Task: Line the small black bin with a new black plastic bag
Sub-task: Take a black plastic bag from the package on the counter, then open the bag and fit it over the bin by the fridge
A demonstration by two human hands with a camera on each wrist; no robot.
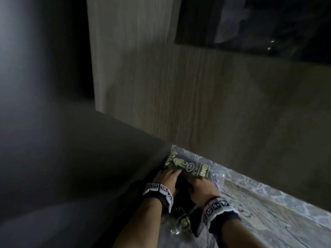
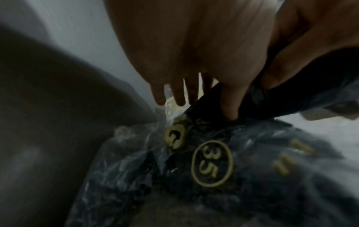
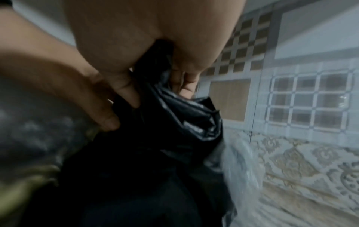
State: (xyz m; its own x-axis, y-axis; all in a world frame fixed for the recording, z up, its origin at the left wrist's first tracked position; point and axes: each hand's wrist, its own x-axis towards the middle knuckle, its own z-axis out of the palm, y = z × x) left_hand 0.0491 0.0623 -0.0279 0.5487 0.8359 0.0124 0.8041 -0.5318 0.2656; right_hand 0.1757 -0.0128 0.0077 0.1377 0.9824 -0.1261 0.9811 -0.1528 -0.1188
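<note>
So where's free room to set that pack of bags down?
The patterned surface right of the right hand, out to the wooden wall, looks bare. Left is crowded: the left hand, the black bag the right hand pinches, and the pack of bags sit tight against the dark panel.

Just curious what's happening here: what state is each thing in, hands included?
pack of bin bags: lying on the patterned surface, clear wrapper crumpled.
black plastic bag: bunched, not opened out.
right hand: grips the black plastic bag.
left hand: fingertips at the pack of bin bags; grip unclear.
</note>
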